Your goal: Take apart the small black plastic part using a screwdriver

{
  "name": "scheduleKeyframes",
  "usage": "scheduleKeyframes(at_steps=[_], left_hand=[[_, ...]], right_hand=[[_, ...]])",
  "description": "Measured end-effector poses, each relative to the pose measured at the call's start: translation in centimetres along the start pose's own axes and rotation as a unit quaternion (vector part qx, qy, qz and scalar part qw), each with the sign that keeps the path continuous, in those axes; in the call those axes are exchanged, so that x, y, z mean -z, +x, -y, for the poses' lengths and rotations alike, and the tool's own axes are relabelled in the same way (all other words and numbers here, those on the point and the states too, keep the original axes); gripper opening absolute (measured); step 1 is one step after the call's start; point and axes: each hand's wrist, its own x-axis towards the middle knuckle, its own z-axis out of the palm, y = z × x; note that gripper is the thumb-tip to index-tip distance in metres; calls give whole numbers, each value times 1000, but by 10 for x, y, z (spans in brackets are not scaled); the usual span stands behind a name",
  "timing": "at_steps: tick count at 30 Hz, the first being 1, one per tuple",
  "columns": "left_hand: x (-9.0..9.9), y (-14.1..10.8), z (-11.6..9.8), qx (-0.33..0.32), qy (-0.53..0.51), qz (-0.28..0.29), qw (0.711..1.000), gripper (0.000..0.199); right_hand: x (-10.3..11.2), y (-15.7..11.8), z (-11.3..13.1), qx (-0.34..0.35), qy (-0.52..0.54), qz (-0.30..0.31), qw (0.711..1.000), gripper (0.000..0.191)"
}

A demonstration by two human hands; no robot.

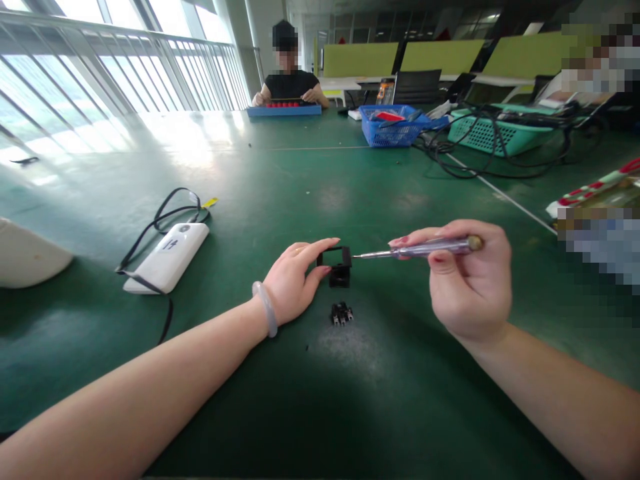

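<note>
My left hand [295, 279], with a pale bangle at the wrist, grips the left side of a small black frame-shaped part [346, 259] on the green table. My right hand [470, 287] holds a screwdriver [430, 247] with a clear purplish handle. Its thin shaft points left, and the tip is at or very near the right side of the black part; whether they touch I cannot tell. Just below the part, nearer to me, lies a small cluster of black pieces with metal ends [342, 314].
A white power bank [173, 257] with a black cable lies left. Behind are a blue basket [393, 130], a green basket [500, 133] and tangled cables [450, 157]. Across the table [280, 180], a person [293, 83] sits at a blue tray [284, 111]. Another person is at the far right.
</note>
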Motion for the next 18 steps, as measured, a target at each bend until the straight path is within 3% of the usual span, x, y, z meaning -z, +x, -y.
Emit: scheduleKeyframes(at_steps=[3,7,9,11,13,15,18], left_hand=[[1,2,3,55,46,-29,997,39],[-2,3,8,123,119,18,985,41],[-2,2,7,124,144,18,982,38],[1,1,3,84,135,-7,987,38],[5,-1,-2,-10,82,-8,997,39],[10,-4,-8,-133,21,25,991,36],[14,-7,-14,-246,9,89,965,35]], right_hand=[[-1,0,-2,-43,-48,7,998,16],[0,0,-7,-107,-93,23,990,13],[1,0,-9,-120,-101,22,987,14],[1,0,-11,-120,-102,21,987,15],[1,0,-12,-116,-101,19,988,15],[1,1,-12,-115,-99,17,988,15],[1,0,-13,-120,-99,16,988,15]])
